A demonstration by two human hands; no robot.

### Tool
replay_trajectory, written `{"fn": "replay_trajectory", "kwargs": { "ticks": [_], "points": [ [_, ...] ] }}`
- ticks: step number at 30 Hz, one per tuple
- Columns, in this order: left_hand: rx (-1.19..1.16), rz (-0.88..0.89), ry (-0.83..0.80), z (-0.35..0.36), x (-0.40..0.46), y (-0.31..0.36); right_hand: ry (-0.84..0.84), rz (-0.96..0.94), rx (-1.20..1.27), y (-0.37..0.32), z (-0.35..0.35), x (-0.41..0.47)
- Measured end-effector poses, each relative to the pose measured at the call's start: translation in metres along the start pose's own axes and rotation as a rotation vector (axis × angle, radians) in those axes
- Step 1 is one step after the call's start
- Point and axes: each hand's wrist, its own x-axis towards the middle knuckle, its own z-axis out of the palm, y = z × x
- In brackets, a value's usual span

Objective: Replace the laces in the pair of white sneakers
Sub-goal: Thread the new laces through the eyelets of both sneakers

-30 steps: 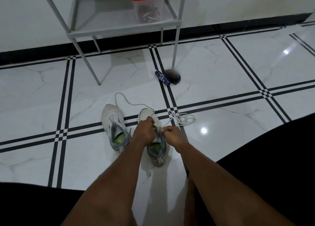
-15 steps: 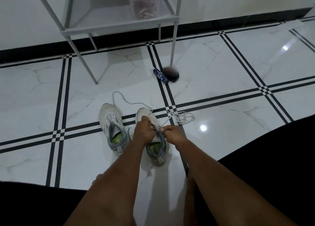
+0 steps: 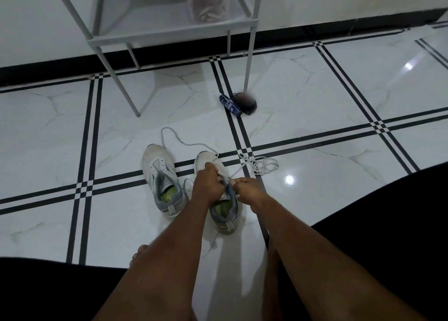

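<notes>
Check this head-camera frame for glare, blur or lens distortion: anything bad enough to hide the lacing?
Head view: bright glare spots on the glossy floor tile, clear of the hands; wide-angle lens bows the tile lines; the dark object by the rack leg is blurred; the right sneaker stays dim but readable.

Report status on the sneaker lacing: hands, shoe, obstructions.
Both hands pinching lace at right sneaker. Left sneaker unlaced beside it. Loose lace trailing right, nothing blocking.

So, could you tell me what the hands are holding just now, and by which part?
Both hands, left and right, grip the right-hand sneaker at its lacing area, pinching the white lace there; the exact fingertip hold is hidden.
</notes>
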Motion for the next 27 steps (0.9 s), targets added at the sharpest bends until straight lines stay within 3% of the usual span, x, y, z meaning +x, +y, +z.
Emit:
{"fn": "replay_trajectory", "kwargs": {
  "ticks": [10, 13, 16, 19, 24, 27],
  "points": [
    [0.081, -0.001, -0.006, 0.0, -0.003, 0.003, -0.075, -0.168, -0.26, -0.011, -0.004, -0.009],
    [0.063, -0.025, -0.001, -0.001, -0.005, 0.006, -0.097, -0.127, -0.217, -0.013, -0.006, -0.008],
    [0.125, -0.03, 0.16, -0.008, -0.012, 0.012, -0.039, 0.027, -0.054, -0.017, -0.003, -0.007],
    [0.165, 0.02, 0.346, -0.009, -0.027, 0.008, 0.026, 0.014, -0.019, -0.013, 0.004, -0.002],
    [0.113, -0.082, 0.346, 0.001, -0.053, -0.017, 0.044, -0.104, -0.063, -0.01, 0.02, 0.001],
    [0.064, -0.051, 0.301, 0.005, -0.057, -0.029, 0.086, -0.165, -0.156, -0.006, 0.026, 0.006]
  ]
}}
